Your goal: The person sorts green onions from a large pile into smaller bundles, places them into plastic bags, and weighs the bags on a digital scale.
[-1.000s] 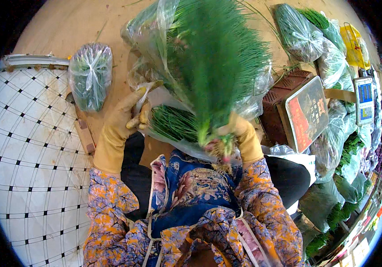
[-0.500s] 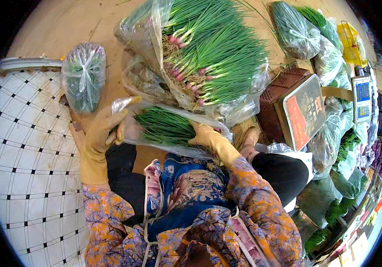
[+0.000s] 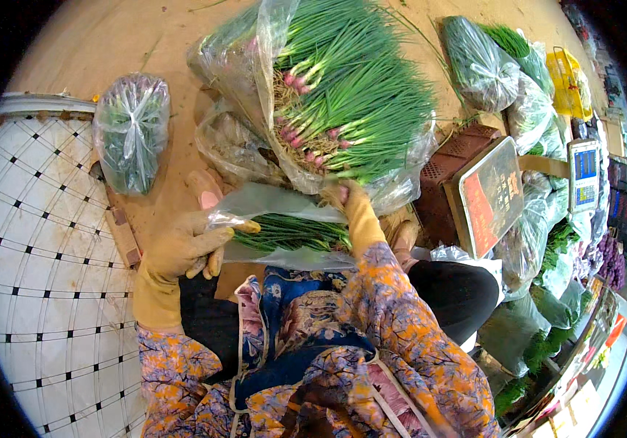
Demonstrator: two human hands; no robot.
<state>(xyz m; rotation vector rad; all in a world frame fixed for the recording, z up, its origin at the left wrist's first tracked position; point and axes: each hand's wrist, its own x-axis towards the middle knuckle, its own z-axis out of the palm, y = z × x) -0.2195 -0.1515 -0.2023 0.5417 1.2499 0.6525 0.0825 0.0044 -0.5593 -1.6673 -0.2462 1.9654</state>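
Note:
Both my hands wear tan gloves. My left hand pinches one end of a clear plastic bag. Inside that bag, across my lap, lies a bundle of green spring onions. My right hand is at the bag's other end, with its fingers closed. Brownish roots and a pink spot show at its fingertips, but what it grips is unclear. Just beyond, a large open bag holds a heap of spring onions with pink bulbs and stringy roots.
A filled, tied bag stands at left, by white tiles. At right, a scale platform rests against a brown crate, with its display beyond. Bagged greens and a yellow basket line the right side.
My right hand has moved from on top of the bundle up to the bag's right end. My left hand has shifted slightly down and right, still pinching the bag.

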